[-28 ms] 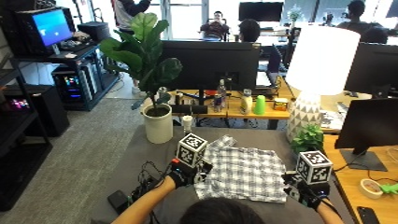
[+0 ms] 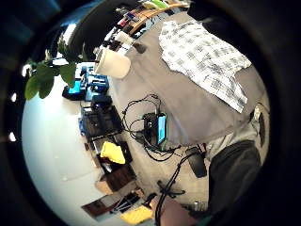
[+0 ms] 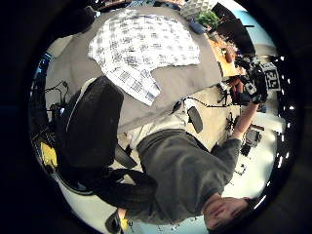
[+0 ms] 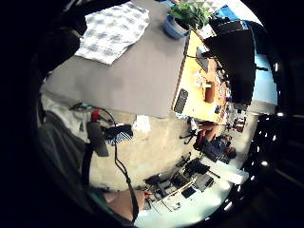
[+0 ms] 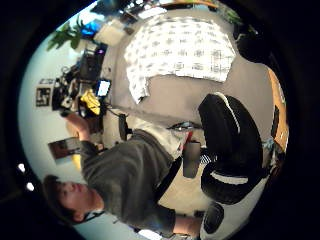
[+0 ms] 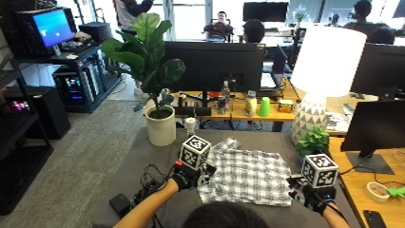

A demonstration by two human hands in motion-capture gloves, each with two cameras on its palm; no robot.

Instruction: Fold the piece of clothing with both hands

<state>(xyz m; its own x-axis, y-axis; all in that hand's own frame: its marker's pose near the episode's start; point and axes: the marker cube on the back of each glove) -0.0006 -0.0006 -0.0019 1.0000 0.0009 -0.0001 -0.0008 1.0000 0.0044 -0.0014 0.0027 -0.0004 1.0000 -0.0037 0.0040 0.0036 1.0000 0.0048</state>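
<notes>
Clothing is seen here as a black and white checked shirt (image 6: 248,175), which is spread flat on a grey table (image 6: 145,156) in front of the person. One part of the shirt, near the white plant pot (image 6: 160,130), is bunched up a little, and its near edge lies close to the edge of the table where the person sits. The left hand (image 6: 186,175) is raised just beside the left edge of the shirt, and the right hand (image 6: 311,194) is raised near the right edge, so the shirt lies between the two hands. It cannot be told from the outside view if a hand touches the cloth. In the palm views the shirt (image 3: 142,49) is shown whole and at some distance from each palm, with bare table (image 4: 128,80) around it, so no cloth appears to be held. How the fingers of both hands are set cannot be told. A small green plant in a blue pot (image 4: 178,24) stands on the table beyond the right side of the shirt. A tall white lamp (image 6: 326,61) stands behind it.
</notes>
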